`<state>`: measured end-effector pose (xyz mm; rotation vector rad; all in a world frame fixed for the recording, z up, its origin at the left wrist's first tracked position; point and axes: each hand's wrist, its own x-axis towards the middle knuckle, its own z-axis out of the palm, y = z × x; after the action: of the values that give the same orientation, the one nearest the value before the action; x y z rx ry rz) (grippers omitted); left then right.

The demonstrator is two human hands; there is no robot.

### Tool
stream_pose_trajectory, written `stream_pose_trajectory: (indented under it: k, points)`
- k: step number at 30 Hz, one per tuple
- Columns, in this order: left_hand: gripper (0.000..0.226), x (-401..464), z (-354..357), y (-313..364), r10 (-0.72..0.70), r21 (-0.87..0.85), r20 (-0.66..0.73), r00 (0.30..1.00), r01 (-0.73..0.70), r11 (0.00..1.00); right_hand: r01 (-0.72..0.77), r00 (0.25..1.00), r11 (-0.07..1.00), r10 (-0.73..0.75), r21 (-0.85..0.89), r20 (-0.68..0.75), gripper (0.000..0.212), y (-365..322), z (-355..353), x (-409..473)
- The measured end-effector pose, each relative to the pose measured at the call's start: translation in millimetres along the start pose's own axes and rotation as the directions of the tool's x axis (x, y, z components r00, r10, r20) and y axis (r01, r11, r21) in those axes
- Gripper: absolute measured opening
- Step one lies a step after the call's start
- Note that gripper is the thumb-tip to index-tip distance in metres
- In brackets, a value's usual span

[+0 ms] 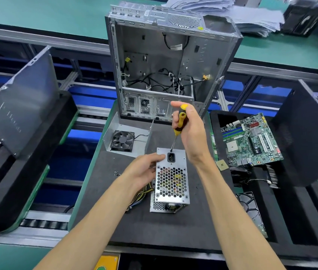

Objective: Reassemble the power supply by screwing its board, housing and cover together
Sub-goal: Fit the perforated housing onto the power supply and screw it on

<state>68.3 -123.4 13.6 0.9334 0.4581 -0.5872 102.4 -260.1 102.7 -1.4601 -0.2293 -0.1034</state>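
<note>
1. Power supply [170, 180] standing on end on the dark mat [131, 227] of the table, near centre, perforated face with socket turned up, wire bundle [141, 193] trailing out to its left
2. Left hand [144, 170] curled against the left side of the power supply, thumb lying on the top face beside the socket, steadying it
3. Right hand [188, 129] wrapped round the yellow-and-black handle of a screwdriver [178, 126], tip set down at the far edge of the top face, just beyond the socket
4. Open computer case [166, 63] upright at the far side of the mat
5. Fan in a metal bracket [122, 140] left of the screwdriver, between case and power supply
6. Motherboard [251, 141] on a black tray to the right, small chip [222, 165] just beside its near left corner
7. Stack of papers [247, 14] far right
</note>
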Motion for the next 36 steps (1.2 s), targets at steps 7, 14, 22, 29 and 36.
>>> stream_pose_trajectory:
  k: [7,14,22,29,36]
  points:
    - [0.03,2.6,-0.7,-0.3,0.004,-0.012,-0.005,1.0,-0.004,1.0,0.038,0.999,0.998,-0.038,-0.046,0.009,0.015,0.9,-0.1,-1.0]
    - [0.029,3.9,-2.9,-0.5,0.001,-0.008,0.012,1.0,-0.001,1.0,0.027,0.998,0.999,-0.029,-0.028,-0.053,0.019,2.9,0.8,-0.1]
    - [0.026,5.1,-3.7,-0.6,0.002,-0.034,0.021,1.0,-0.002,0.999,-0.018,0.999,1.0,0.019,0.013,-0.041,0.02,2.6,-0.2,1.0]
    - [0.029,3.9,-4.3,-0.3,0.009,-0.016,0.027,1.0,-0.009,1.0,0.007,1.0,1.0,-0.007,0.018,-0.023,0.03,2.8,1.0,0.3]
    - [0.028,2.6,-2.8,0.4,0.006,-0.016,0.032,0.999,-0.006,1.0,0.043,0.997,0.999,-0.042,0.02,-0.063,0.022,4.0,-2.2,-3.2]
